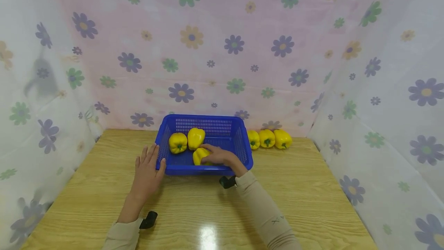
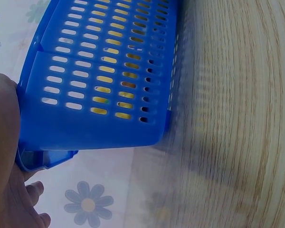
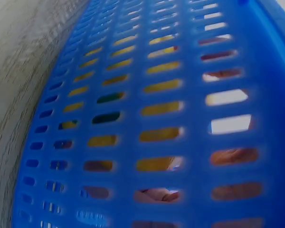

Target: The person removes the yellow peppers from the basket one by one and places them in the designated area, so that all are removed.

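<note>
A blue slotted plastic basket [image 1: 208,171] sits on the table. Inside it, one yellow bell pepper [image 1: 178,143] lies at the left, and another yellow bell pepper [image 1: 196,138] leans beside it near the back. My right hand [image 1: 222,156] reaches over the front rim and grips a third yellow bell pepper [image 1: 199,156] close to the front wall. Slots in the basket wall [image 3: 128,152] show bits of yellow and fingers in the right wrist view. My left hand [image 1: 147,171] rests on the basket's left rim with its fingers extended; the left wrist view shows it against that edge.
Several yellow bell peppers [image 1: 267,138] stand in a row just right of the basket, by the back edge. The wood-grain table [image 1: 194,211] is bounded by flower-print curtains [image 1: 222,68] behind and at both sides.
</note>
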Tool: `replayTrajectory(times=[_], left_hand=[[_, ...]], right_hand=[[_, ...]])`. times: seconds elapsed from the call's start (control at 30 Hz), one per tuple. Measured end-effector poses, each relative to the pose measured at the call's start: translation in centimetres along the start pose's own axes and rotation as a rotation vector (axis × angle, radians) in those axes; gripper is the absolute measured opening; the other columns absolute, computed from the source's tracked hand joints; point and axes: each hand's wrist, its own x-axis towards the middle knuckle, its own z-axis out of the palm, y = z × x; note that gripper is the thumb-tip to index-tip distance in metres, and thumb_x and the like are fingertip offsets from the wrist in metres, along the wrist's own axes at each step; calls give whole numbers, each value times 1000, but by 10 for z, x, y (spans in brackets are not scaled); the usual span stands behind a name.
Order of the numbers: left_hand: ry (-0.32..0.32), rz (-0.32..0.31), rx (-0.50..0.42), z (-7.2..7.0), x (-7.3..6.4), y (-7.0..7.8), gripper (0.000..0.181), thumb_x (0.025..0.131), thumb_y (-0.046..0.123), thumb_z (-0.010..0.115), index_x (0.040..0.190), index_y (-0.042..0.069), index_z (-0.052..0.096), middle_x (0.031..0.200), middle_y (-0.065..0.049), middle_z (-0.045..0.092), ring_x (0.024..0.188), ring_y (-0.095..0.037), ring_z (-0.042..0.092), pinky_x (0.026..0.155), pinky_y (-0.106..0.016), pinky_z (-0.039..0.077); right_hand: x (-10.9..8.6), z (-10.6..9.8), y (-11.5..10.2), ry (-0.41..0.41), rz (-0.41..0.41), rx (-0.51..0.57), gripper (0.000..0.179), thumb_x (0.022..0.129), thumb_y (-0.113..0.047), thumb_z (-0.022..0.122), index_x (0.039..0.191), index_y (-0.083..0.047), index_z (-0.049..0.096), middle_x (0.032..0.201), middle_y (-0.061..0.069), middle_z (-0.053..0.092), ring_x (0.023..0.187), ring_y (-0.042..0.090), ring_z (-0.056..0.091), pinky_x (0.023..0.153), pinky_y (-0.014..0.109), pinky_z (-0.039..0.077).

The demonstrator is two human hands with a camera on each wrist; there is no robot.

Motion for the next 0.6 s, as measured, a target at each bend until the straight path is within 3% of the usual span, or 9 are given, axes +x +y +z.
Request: replayTrajectory(times=[0.23, 0.5, 0.6], left_hand=[[-13, -10, -12, 0, 0, -1, 62, 109, 31, 43, 157, -7, 30, 164, -26, 26, 153, -51, 9, 116, -75, 8], [-16, -17, -3, 1, 1, -1, 62, 108, 29, 45, 157, -6, 30, 165, -25, 25, 154, -50, 9, 116, -74, 8], [-15, -18, -4, 0, 1, 0, 62, 108, 30, 44, 157, -6, 30, 165, -25, 26, 153, -50, 10, 116, -74, 8]], right_hand=[[0, 0, 3, 93, -1, 30, 60, 96, -29, 64, 147, -4, 44, 145, 20, 49, 125, 32, 50, 110, 51, 40], [0, 0, 2, 105, -62, -19, 51, 107, -25, 49, 152, -1, 44, 157, 21, 42, 147, 37, 36, 120, 53, 30], [1, 0, 4, 111, -66, -21, 49, 107, -23, 49, 151, -2, 46, 158, 20, 41, 148, 37, 35, 120, 54, 29]])
